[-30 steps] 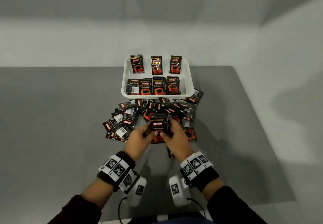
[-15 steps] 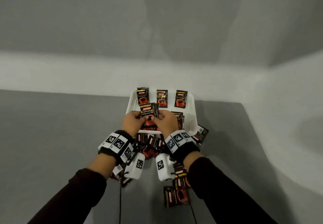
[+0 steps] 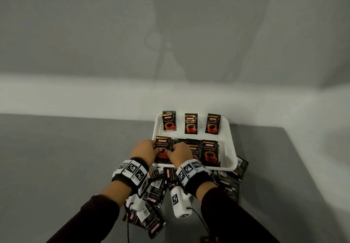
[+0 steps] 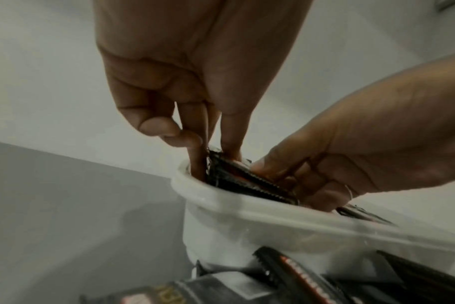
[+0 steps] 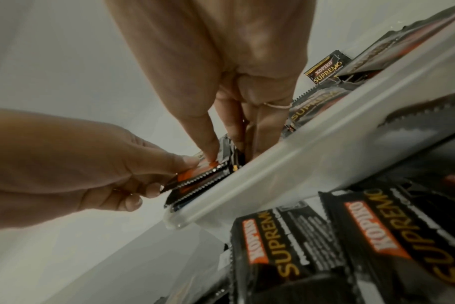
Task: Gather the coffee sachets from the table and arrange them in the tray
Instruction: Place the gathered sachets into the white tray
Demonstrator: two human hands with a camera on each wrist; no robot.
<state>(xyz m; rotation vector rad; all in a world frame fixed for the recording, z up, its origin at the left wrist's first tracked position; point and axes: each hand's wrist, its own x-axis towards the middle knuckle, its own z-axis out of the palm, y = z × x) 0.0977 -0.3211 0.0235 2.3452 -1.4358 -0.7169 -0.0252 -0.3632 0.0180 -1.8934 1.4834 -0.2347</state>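
Both hands, the left hand (image 3: 143,150) and right hand (image 3: 179,152), have carried a small stack of black-and-orange foil coffee sachets (image 3: 162,149) from the grey surface (image 3: 75,157) into the near-left corner of the white plastic tray (image 3: 232,148), each grip still pinching it, with many loose sachets (image 3: 157,195) left just outside the tray's near rim.

Black coffee sachets (image 3: 191,123) in a white tray (image 3: 231,148) and loose sachets (image 5: 286,246) on the table read "KOPIKO SUPREMO" in red and gold.
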